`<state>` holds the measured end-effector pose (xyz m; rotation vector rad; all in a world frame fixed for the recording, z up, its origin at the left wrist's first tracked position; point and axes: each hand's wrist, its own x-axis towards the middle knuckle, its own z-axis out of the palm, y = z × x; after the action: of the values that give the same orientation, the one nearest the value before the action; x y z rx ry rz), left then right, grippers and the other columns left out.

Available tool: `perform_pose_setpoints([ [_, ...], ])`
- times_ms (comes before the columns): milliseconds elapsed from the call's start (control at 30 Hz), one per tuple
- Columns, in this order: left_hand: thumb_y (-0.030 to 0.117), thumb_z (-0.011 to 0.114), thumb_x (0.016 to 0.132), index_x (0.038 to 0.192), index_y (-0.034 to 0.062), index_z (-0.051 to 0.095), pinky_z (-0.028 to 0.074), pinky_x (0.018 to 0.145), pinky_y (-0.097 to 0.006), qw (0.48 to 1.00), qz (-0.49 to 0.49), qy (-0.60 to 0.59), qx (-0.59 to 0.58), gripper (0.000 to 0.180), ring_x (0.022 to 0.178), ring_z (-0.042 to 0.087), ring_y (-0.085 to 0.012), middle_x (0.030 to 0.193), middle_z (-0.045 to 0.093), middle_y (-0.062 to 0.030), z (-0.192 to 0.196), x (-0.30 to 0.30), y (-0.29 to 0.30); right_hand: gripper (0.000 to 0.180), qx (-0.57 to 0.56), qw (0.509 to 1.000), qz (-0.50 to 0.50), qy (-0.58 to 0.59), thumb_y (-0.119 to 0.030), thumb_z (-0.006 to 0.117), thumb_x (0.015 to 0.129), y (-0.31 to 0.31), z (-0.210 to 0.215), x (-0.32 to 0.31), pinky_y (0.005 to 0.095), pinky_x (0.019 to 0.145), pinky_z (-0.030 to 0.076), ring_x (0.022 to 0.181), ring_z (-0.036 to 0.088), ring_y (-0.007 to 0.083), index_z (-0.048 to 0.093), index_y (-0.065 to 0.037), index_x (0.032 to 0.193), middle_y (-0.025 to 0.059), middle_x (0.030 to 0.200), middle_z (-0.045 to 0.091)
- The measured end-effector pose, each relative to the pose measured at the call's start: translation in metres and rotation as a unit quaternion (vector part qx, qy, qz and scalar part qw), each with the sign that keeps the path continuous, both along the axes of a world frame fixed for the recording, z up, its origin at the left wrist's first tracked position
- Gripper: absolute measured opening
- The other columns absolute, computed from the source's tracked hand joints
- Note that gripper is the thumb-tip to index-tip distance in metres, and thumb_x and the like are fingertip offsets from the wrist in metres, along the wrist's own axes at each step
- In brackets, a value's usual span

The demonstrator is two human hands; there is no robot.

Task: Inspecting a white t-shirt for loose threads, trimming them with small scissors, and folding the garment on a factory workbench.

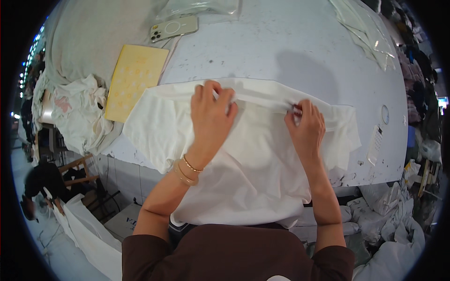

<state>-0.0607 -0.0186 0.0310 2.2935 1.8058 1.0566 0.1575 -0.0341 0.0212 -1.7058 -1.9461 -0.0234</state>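
A white garment (262,136) is spread over the near part of the table, and its lower part hangs over the edge against my body. My left hand (211,114), with two bracelets on its wrist, has its fingers bent and closed on the cloth near the garment's far, folded edge. To the right, my right hand (307,126) pinches a small dark object (295,107) just above the same edge. That object is smeared by motion, so its kind cannot be made out. Sleeve-like parts of the garment reach out to the left and right.
A yellow patterned booklet (136,79) and a phone (174,28) lie at the far left of the white table (234,51). Crumpled white cloth (82,112) sits at the left edge. Clear plastic bags (370,37) lie at the far right. A person (44,182) bends at the lower left.
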Motion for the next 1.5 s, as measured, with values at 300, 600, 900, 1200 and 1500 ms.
perform_pose_setpoints([
  [300, 0.004, 0.059, 0.08, 0.103, 0.0005, 0.059, 0.052, 0.065, -0.032, 0.883, 0.061, -0.399, -0.238, 0.023, 0.073, 0.063, -0.0196, 0.089, 0.063, -0.0107, 0.018, -0.017, 0.025, 0.012, -0.068, 0.974, -0.107, 0.188, -0.003, 0.055, 0.08, 0.026, 0.027, 0.013, 0.0331, 0.058, 0.044, 0.067, 0.057, 0.0218, 0.055, -0.004, 0.092, 0.0076, 0.083, 0.059],
  [600, 0.015, 0.049, 0.091, 0.107, -0.0013, 0.056, 0.05, 0.087, -0.035, 0.481, -0.072, -0.801, -0.35, 0.024, 0.1, 0.059, -0.0225, 0.105, 0.062, -0.0104, 0.018, -0.043, 0.02, 0.011, -0.189, 0.453, 0.009, 0.871, -0.005, 0.053, 0.087, 0.016, 0.015, 0.038, 0.026, 0.074, 0.041, 0.082, 0.056, 0.0133, 0.061, -0.005, 0.095, 0.003, 0.089, 0.062],
  [900, 0.025, 0.052, 0.09, 0.1, 0.0085, 0.06, 0.05, 0.084, -0.034, 0.498, -0.094, -0.798, -0.327, 0.02, 0.094, 0.061, -0.0174, 0.098, 0.064, -0.0033, 0.006, -0.046, 0.017, 0.016, -0.209, 0.329, 0.075, 0.918, -0.011, 0.047, 0.091, 0.003, 0.012, 0.046, 0.0334, 0.086, 0.044, 0.092, 0.058, 0.0171, 0.058, -0.002, 0.099, 0.0057, 0.098, 0.062],
  [1200, 0.025, 0.052, 0.09, 0.099, 0.009, 0.06, 0.048, 0.085, -0.035, 0.51, -0.083, -0.794, -0.319, 0.02, 0.095, 0.061, -0.0183, 0.098, 0.064, -0.0041, 0.006, -0.046, 0.017, 0.014, -0.238, 0.364, 0.081, 0.897, -0.015, 0.049, 0.091, 0.006, 0.013, 0.041, 0.033, 0.083, 0.045, 0.088, 0.057, 0.0152, 0.057, -0.004, 0.092, 0.0037, 0.089, 0.06],
  [1500, 0.018, 0.055, 0.088, 0.092, 0.0085, 0.059, 0.046, 0.08, -0.031, 0.496, -0.082, -0.802, -0.322, 0.011, 0.087, 0.058, -0.0147, 0.09, 0.061, -0.0011, 0.001, -0.032, 0.014, 0.012, -0.236, 0.37, 0.089, 0.894, -0.01, 0.05, 0.09, 0.001, 0.013, 0.049, 0.0347, 0.085, 0.045, 0.09, 0.057, 0.0176, 0.056, -0.003, 0.096, 0.0044, 0.094, 0.059],
])
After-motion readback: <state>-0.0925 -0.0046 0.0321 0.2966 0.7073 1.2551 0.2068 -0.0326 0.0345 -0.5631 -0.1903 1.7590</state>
